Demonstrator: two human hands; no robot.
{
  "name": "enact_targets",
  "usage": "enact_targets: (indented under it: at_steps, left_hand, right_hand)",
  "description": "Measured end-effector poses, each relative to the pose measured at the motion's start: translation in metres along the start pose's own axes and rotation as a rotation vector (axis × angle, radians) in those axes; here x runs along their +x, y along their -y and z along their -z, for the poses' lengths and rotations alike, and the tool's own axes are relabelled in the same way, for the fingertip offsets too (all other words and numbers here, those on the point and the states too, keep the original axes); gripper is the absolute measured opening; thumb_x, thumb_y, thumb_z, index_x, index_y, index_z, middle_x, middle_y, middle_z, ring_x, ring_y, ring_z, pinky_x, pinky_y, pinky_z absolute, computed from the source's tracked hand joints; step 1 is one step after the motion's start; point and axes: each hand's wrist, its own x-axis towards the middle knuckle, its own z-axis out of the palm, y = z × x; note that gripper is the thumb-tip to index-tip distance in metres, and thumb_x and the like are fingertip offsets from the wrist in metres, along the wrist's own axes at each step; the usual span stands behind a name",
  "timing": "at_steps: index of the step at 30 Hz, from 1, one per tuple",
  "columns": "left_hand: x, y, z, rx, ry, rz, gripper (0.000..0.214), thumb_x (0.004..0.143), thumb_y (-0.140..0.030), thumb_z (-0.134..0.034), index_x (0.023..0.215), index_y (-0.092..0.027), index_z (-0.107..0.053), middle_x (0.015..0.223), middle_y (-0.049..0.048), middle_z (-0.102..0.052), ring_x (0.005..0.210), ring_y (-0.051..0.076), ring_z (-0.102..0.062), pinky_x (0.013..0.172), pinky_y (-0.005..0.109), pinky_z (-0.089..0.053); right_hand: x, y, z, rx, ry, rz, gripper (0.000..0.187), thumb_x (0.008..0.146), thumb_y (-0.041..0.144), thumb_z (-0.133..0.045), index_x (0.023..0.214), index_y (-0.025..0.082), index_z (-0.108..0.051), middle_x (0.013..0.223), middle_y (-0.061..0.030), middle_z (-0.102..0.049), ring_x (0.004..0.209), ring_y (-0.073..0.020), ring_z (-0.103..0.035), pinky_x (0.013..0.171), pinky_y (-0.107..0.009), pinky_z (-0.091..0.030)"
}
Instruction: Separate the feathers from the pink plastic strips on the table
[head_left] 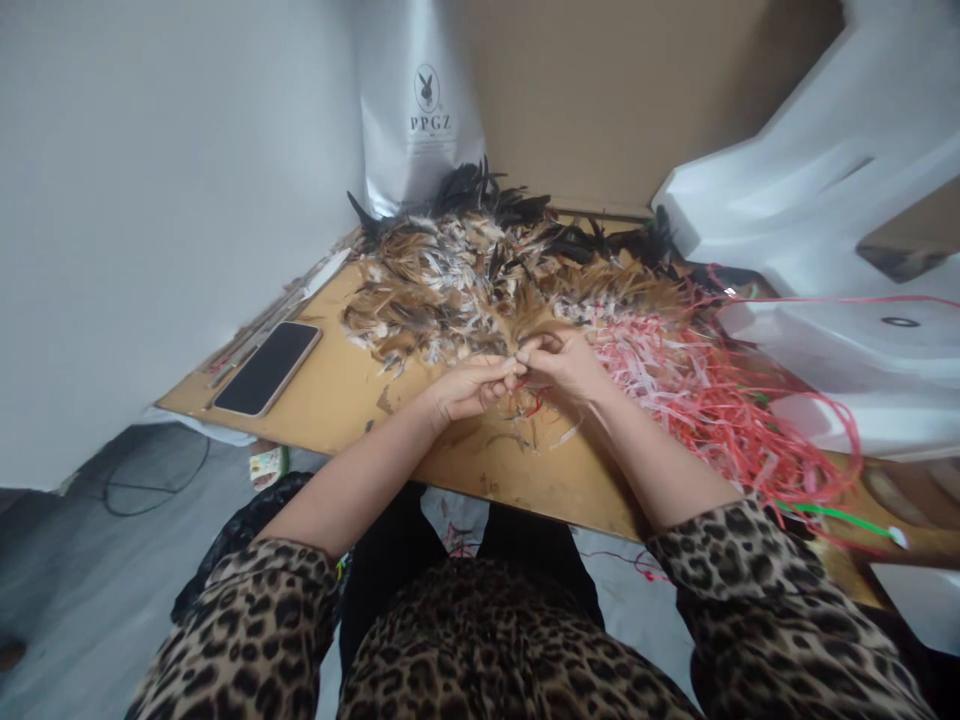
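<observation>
My left hand (484,385) and my right hand (562,365) meet over the table's near half, with their fingertips pinched together. A small tuft of brown feathers (524,312) rises just beyond the fingertips and seems to be held at its base, though the fingers hide the grip. Behind it lies a wide heap of brown and white feathers (420,265), with black feathers (487,195) at the back. A pile of red and pale pink strips (705,390) spreads beside my right forearm. Loose thin bits and a red strand (535,403) lie below my hands.
A phone (268,368) lies face up at the table's left. Behind the feathers stands a silvery bag (420,110) against a brown panel. White moulded plastic (810,200) fills the right side, near a green tie (851,520). The wooden table (352,400) ends close to my lap.
</observation>
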Motion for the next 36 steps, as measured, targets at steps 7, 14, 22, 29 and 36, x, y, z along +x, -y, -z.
enact_targets:
  at_steps: [7, 14, 22, 29, 36]
  left_hand:
    - [-0.003, -0.011, 0.008, 0.44, -0.131, -0.115, 0.031, 0.063, -0.027, -0.073, 0.087, -0.009, -0.064, 0.063, 0.003, -0.064, 0.048, 0.008, -0.057, 0.046, 0.017, -0.044]
    - [-0.008, -0.015, 0.014, 0.702, -0.134, -0.138, 0.028, 0.069, -0.037, -0.067, 0.073, -0.009, -0.064, 0.058, 0.0035, -0.061, 0.045, 0.008, -0.054, 0.042, 0.018, -0.04]
    - [-0.004, -0.013, 0.018, 0.353, -0.141, -0.154, 0.033, 0.064, -0.042, -0.069, 0.071, -0.01, -0.064, 0.051, 0.0009, -0.055, 0.04, 0.003, -0.04, 0.037, 0.016, -0.022]
    - [-0.004, -0.008, 0.006, 0.41, -0.178, -0.366, 0.03, 0.064, -0.039, -0.07, 0.071, -0.01, -0.065, 0.059, 0.0016, -0.058, 0.043, 0.002, -0.04, 0.041, 0.018, -0.027]
    - [-0.006, -0.007, 0.003, 0.591, -0.196, -0.361, 0.034, 0.072, -0.042, -0.062, 0.08, -0.01, -0.067, 0.056, 0.0037, -0.062, 0.042, 0.006, -0.048, 0.042, 0.019, -0.035]
  right_hand:
    - [0.003, -0.01, 0.008, -0.15, 0.016, -0.011, 0.012, 0.06, 0.024, -0.065, 0.059, 0.014, -0.059, 0.053, 0.0029, -0.055, 0.049, -0.0067, -0.045, 0.051, -0.021, -0.035]
    - [0.005, -0.018, 0.005, -0.123, -0.028, -0.098, 0.01, 0.058, 0.022, -0.064, 0.059, 0.014, -0.059, 0.05, 0.0034, -0.054, 0.045, -0.0066, -0.043, 0.048, -0.021, -0.033]
    - [0.006, -0.018, -0.006, 0.084, -0.092, -0.215, 0.017, 0.05, 0.022, -0.071, 0.052, 0.014, -0.055, 0.047, 0.0039, -0.054, 0.044, -0.0054, -0.043, 0.049, -0.021, -0.035]
    - [0.008, -0.025, -0.009, 0.288, -0.086, -0.311, 0.02, 0.046, 0.022, -0.075, 0.052, 0.015, -0.057, 0.047, 0.0023, -0.057, 0.046, -0.0074, -0.049, 0.05, -0.022, -0.04]
    - [0.008, -0.029, -0.007, 0.335, -0.056, -0.383, 0.017, 0.049, 0.02, -0.074, 0.05, 0.014, -0.058, 0.05, 0.0014, -0.058, 0.047, -0.006, -0.05, 0.049, -0.019, -0.041]
